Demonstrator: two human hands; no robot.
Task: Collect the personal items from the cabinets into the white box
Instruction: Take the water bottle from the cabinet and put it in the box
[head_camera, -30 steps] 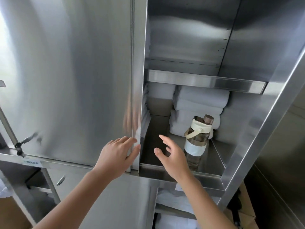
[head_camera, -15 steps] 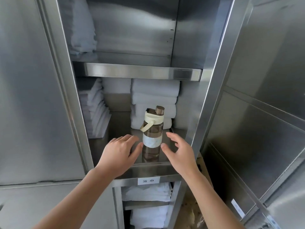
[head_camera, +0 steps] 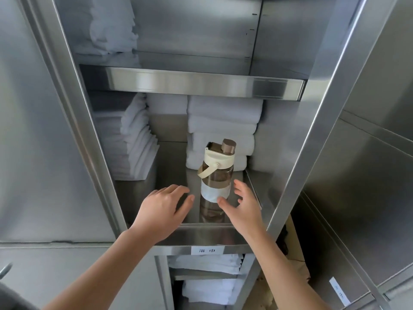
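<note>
Change: since a second earlier, the left hand point(head_camera: 164, 211) had been brought from the door edge into the open compartment. Within the last half second the right thumb had been drawn in front of the bottle's white band.
Bottle point(head_camera: 216, 175): stood upright near the front right of the steel shelf floor point(head_camera: 172, 166), between the two hands. It was clear brown, with a cream lid and loop handle.
Left hand: held palm down just left of the bottle, with a gap seen between them. Its fingers were held loosely together and the thumb was spread toward the bottle.
Right hand point(head_camera: 244, 209): raised just right of the bottle with its fingers spread. Whether the thumb tip touched the band could not be told.
Surface: brushed steel, in which the bottle's reflection was seen.
Back towels point(head_camera: 223, 121): white, folded and stacked directly behind the bottle.
Side towels point(head_camera: 136, 139): stacked against the left wall.
Upper shelf point(head_camera: 201, 82): more white towels point(head_camera: 111, 25) were kept at its left.
Label point(head_camera: 207, 250): white, fixed to the shelf's front lip.
Lower towels point(head_camera: 205, 264): stored in the compartments below.
Surroundings: steel cabinet panels point(head_camera: 33, 130) were seen on both sides.
</note>
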